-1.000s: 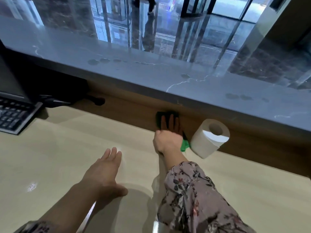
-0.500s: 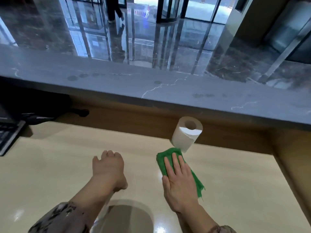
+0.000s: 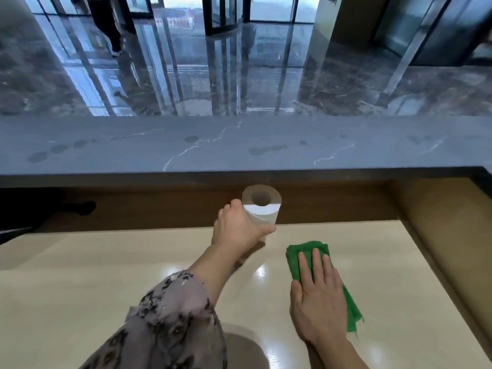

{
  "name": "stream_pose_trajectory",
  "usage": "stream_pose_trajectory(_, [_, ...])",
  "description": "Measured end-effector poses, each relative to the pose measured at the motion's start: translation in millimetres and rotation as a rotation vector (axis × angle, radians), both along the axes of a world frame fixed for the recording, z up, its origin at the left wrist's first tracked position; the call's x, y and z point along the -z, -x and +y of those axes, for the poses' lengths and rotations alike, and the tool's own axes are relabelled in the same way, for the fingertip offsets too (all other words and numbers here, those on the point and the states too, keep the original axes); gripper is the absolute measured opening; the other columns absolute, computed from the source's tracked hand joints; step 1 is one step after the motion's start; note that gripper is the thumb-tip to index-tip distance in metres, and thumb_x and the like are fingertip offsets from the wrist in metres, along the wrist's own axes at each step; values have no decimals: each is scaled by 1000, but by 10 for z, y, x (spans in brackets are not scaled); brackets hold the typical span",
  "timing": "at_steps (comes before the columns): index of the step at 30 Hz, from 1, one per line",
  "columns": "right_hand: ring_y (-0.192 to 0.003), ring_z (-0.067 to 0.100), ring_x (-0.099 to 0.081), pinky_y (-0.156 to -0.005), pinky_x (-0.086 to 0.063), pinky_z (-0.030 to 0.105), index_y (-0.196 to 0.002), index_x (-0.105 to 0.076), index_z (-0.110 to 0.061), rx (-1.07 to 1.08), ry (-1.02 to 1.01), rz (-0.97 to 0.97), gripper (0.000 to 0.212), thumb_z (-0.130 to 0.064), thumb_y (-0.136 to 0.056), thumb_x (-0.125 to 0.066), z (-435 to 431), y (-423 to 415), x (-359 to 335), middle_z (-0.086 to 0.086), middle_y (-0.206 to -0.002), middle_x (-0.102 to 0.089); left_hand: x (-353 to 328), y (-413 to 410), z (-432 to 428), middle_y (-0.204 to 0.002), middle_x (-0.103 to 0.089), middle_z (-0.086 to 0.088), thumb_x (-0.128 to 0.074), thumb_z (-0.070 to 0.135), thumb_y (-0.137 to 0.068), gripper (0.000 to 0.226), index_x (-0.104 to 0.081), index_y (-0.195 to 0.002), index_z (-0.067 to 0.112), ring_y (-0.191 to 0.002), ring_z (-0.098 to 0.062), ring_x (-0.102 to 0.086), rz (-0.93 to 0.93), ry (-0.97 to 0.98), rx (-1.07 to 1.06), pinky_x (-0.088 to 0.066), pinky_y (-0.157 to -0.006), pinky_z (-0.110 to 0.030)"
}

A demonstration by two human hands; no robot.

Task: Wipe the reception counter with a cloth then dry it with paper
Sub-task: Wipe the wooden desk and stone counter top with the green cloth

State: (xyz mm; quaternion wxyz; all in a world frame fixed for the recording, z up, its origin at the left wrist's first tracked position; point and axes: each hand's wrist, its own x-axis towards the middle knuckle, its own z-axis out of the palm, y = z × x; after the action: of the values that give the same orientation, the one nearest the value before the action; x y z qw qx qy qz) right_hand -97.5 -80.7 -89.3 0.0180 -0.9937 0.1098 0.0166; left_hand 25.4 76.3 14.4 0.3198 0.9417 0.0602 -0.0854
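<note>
A green cloth (image 3: 306,251) lies flat on the glossy beige desk surface (image 3: 106,275). My right hand (image 3: 318,296) presses on it, palm down, fingers together and stretched. A white paper roll (image 3: 262,209) stands upright by the brown back panel, and my left hand (image 3: 238,230) is wrapped around its left side and bottom. Above the desk runs the grey marble counter top (image 3: 239,145), which shows several darker round marks.
A brown wooden wall (image 3: 439,235) bounds the desk on the right. A dark object (image 3: 40,211) sits at the far left under the counter ledge. Beyond the counter is a shiny lobby floor, where a person (image 3: 111,20) walks at the far left.
My left hand went from resting on the desk to the paper roll and gripped it. My right hand slid the green cloth right and toward me. The view shifted right; the keyboard left the frame.
</note>
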Motion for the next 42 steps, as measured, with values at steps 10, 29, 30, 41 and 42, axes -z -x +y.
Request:
stream_pose_trajectory(10, [-140,29,-31,-111,-16,42,-145,-38,-16,-35,3,-85,59,-40,-91,-31,-39,4,62,12,-150,-36,3,-118,-20,-99,-61,-3,-84,52,-56,70,-57,-105,10,-91,-23,-60,-38,302,-224,-58,-75,-38])
stream_pose_trajectory(29, [-148,26,-9,-118,-2,38,-153,-13,-25,-611,-72,76,59,-43,-98,-13,1152,-910,-187,5,-161,-11,168,369,1403,-133,-46,3,-87,35,-61,103,-25,-142,25,-124,-24,-46,-174,229,-384,-43,-98,-38])
stream_pose_trajectory(30, [-147,25,-11,-117,-7,37,-153,-9,-28,-615,-83,86,58,-44,-98,-11,1135,-1078,-214,3,-161,-11,167,379,1393,-146,-37,0,-86,37,-61,111,-18,-147,25,-135,-24,-36,-179,154,-369,-38,-106,-40])
stream_pose_trajectory(41, [-148,17,5,-120,-7,36,-154,-2,-31,-158,-11,92,58,-43,-100,-20,-448,-1544,-197,-1,-162,6,303,858,846,-158,-22,-6,-74,55,-69,92,-37,-145,17,-147,-19,-13,-341,-465,357,-1,-118,-31])
stream_pose_trajectory(42, [-148,19,4,-120,-7,35,-154,-2,-30,-112,13,96,58,-43,-100,-19,-601,-1510,-206,1,-162,5,302,869,809,-158,-19,-4,-74,57,-69,92,-38,-145,17,-147,-19,-16,-332,-465,384,2,-118,-28])
